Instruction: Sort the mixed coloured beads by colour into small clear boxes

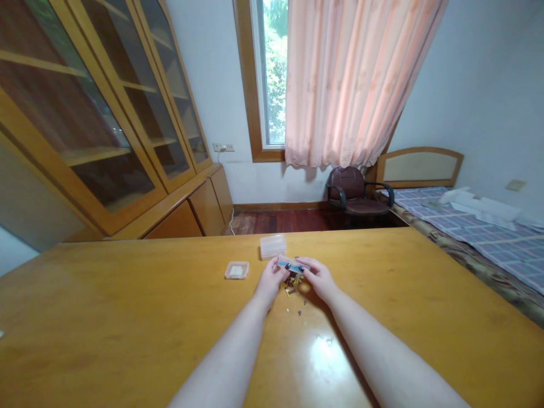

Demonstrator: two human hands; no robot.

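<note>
Between my two hands is a small clear plastic box [293,264] with a blue strip on it, tilted above the table. My left hand [272,279] grips its left end and my right hand [319,276] its right end, thumbs on the near side. Just below the box lies a pile of small yellow and dark pieces [293,281], partly hidden by my fingers. A few loose bits [300,312] are scattered nearer to me. Behind my left hand stands a larger clear plastic container [272,247]. Left of it is a shallow clear tray [237,270] with something pale inside.
The wooden table [127,317] spans the foreground, its far edge just beyond the containers. A glass-door cabinet [127,113] stands at the left. Past the table are a brown armchair [359,195] and, at right, a bed [476,221] with white pieces on it.
</note>
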